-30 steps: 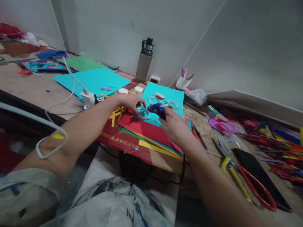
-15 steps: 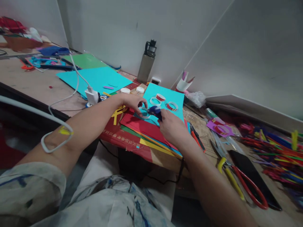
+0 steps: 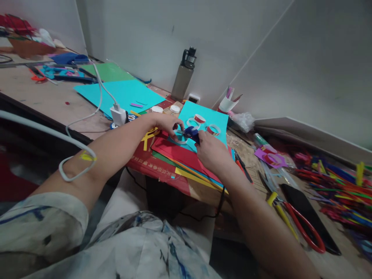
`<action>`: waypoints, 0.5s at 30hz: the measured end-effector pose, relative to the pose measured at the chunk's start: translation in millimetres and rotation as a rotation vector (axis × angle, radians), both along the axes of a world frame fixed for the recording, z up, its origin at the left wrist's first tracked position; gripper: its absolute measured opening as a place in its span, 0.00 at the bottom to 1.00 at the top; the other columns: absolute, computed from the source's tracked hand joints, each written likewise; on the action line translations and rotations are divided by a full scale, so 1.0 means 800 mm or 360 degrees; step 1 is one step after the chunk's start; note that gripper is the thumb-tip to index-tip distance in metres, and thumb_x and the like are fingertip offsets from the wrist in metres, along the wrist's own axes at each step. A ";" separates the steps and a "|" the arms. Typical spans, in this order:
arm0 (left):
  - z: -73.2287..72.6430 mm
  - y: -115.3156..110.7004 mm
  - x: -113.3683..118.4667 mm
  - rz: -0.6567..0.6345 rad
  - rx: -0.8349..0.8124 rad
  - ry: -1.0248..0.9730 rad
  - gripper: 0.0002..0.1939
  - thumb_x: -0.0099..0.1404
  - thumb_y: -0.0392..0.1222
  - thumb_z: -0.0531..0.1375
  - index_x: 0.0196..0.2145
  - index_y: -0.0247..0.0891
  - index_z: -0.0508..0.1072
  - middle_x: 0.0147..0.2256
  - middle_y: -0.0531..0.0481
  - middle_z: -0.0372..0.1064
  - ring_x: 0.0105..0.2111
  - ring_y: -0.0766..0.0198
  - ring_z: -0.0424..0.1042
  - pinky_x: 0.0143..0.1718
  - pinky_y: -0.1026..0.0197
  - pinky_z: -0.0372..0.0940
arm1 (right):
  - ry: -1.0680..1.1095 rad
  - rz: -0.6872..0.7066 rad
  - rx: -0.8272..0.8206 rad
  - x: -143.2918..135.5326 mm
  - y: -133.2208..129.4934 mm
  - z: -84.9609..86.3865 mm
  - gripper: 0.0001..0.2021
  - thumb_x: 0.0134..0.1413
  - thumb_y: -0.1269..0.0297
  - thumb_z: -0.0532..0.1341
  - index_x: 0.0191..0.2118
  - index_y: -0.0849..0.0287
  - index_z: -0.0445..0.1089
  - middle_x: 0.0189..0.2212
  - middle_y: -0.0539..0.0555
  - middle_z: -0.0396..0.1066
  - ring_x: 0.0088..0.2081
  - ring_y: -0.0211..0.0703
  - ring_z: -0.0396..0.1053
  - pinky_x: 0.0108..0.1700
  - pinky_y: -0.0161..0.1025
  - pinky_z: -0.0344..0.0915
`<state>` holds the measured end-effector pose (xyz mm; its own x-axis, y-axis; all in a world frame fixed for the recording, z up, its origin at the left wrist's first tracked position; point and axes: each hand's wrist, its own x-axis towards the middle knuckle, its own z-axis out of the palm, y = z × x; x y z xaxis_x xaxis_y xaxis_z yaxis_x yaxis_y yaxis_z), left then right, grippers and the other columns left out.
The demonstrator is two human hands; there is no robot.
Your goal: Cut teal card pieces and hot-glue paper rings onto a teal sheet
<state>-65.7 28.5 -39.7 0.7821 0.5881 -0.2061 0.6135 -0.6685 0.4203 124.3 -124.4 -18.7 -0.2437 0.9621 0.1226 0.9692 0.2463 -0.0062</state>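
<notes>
My left hand (image 3: 170, 123) has its fingers closed on a white paper ring (image 3: 182, 142), which stands at the near edge of a cyan sheet (image 3: 190, 106). A dark blue tool (image 3: 192, 133) is gripped in my right hand (image 3: 210, 149), its tip against the ring; what kind of tool it is cannot be made out. Two red-and-white rings, one at the back (image 3: 199, 119) and one to the right (image 3: 213, 130), stand on the cyan sheet beside another white ring (image 3: 192, 122). Red paper (image 3: 186, 155) lies under and in front of the cyan sheet.
Behind stand a grey bottle (image 3: 183, 79) and a white cup (image 3: 226, 104) with pencils. Pliers (image 3: 305, 228), a black phone (image 3: 310, 217) and colourful strips (image 3: 343, 190) lie at right. A white charger (image 3: 118, 115) sits at left; its cable crosses near my left arm.
The whole view has shifted slightly, with things appearing a little further right. The blue tool sits at a slightly different angle against the ring; both hands keep their holds.
</notes>
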 end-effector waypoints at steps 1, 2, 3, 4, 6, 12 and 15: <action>-0.001 0.001 0.000 0.0002 -0.0004 0.0004 0.38 0.45 0.55 0.66 0.55 0.46 0.68 0.46 0.47 0.69 0.39 0.60 0.67 0.39 0.61 0.58 | -0.0040 -0.0018 -0.0011 -0.002 -0.001 0.001 0.09 0.60 0.71 0.52 0.45 0.62 0.62 0.43 0.64 0.69 0.43 0.51 0.69 0.39 0.41 0.59; -0.002 0.002 0.000 0.0003 -0.0010 0.0009 0.39 0.45 0.55 0.66 0.55 0.46 0.68 0.46 0.47 0.69 0.39 0.60 0.67 0.40 0.61 0.58 | -0.0086 -0.0034 -0.0020 -0.003 -0.003 0.003 0.09 0.60 0.71 0.51 0.45 0.63 0.62 0.43 0.64 0.70 0.43 0.50 0.69 0.38 0.41 0.59; -0.002 0.003 0.000 0.0005 -0.0015 0.0012 0.39 0.44 0.56 0.66 0.55 0.46 0.67 0.46 0.48 0.69 0.40 0.60 0.67 0.40 0.61 0.58 | -0.0131 -0.0047 -0.0026 -0.004 -0.005 0.006 0.09 0.60 0.71 0.51 0.45 0.63 0.62 0.43 0.63 0.70 0.42 0.50 0.69 0.38 0.40 0.59; -0.002 0.003 0.000 0.0004 -0.0021 0.0014 0.40 0.44 0.57 0.66 0.56 0.46 0.67 0.46 0.48 0.69 0.40 0.59 0.67 0.41 0.61 0.58 | -0.0173 -0.0052 -0.0033 -0.005 -0.006 0.008 0.09 0.60 0.71 0.51 0.46 0.63 0.62 0.43 0.63 0.70 0.42 0.50 0.69 0.37 0.40 0.58; -0.002 0.001 0.001 -0.0001 -0.0032 0.0013 0.41 0.44 0.58 0.66 0.56 0.45 0.66 0.46 0.48 0.69 0.41 0.58 0.67 0.42 0.61 0.59 | -0.0235 -0.0055 -0.0041 -0.005 -0.008 0.013 0.09 0.60 0.71 0.52 0.45 0.62 0.62 0.43 0.62 0.70 0.42 0.50 0.70 0.35 0.39 0.58; 0.002 -0.004 0.002 0.0003 -0.0020 0.0020 0.39 0.45 0.57 0.66 0.54 0.44 0.68 0.45 0.46 0.70 0.41 0.56 0.67 0.43 0.58 0.58 | -0.0269 -0.0056 0.0004 -0.007 -0.006 0.024 0.09 0.61 0.69 0.51 0.46 0.63 0.62 0.45 0.63 0.70 0.44 0.50 0.69 0.37 0.39 0.58; 0.004 -0.006 0.003 0.0022 -0.0023 0.0032 0.39 0.44 0.57 0.66 0.54 0.43 0.68 0.46 0.45 0.70 0.42 0.56 0.67 0.43 0.58 0.58 | -0.0273 -0.0058 0.0039 -0.010 -0.002 0.020 0.09 0.61 0.68 0.51 0.46 0.62 0.62 0.46 0.63 0.69 0.44 0.50 0.69 0.36 0.39 0.58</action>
<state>-63.6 23.4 -36.9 0.7694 0.5959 -0.2302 0.6312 -0.6536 0.4177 116.3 -125.8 -2.5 -0.2284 0.9678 0.1057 0.9637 0.2093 0.1657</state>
